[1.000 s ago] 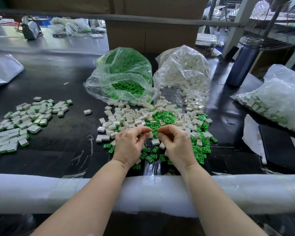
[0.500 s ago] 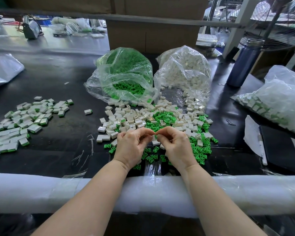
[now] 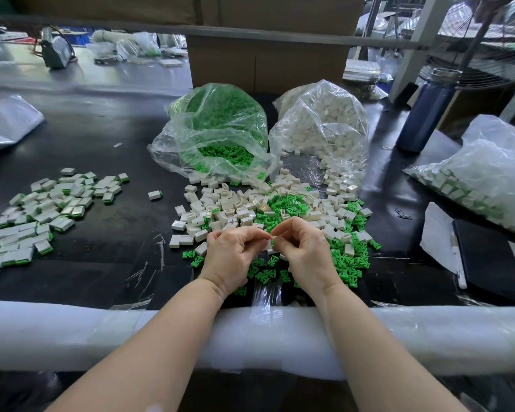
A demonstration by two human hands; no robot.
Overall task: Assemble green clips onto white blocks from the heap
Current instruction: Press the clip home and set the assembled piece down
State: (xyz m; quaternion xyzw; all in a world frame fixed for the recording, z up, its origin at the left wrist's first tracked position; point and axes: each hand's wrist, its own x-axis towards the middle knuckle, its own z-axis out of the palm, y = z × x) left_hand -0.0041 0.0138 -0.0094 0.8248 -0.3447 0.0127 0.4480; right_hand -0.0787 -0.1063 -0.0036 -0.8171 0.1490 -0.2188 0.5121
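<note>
Between the curled fingertips of the left hand and the right hand, which meet over the near edge of the heap, a small pale piece shows, with a hint of green at the contact. It is too small and too covered to say whether it is a clip, a block, or both. Both sets of fingers are narrow, pinched tight at their tips. Half a second ago the thumbs and forefingers were already touching; a second ago a gap lay between the hands, each pinching its own part. So the two halves have been brought together, and my judgement is that the press-fit is under way or just made.

Beyond the fingertips lie loose white blocks mixed with green clips; more clips scatter below and to the right of the right-hand fingers. Far off to the left of the left-hand fingers sits the spread of finished pieces, where this one would presumably go next.
</note>
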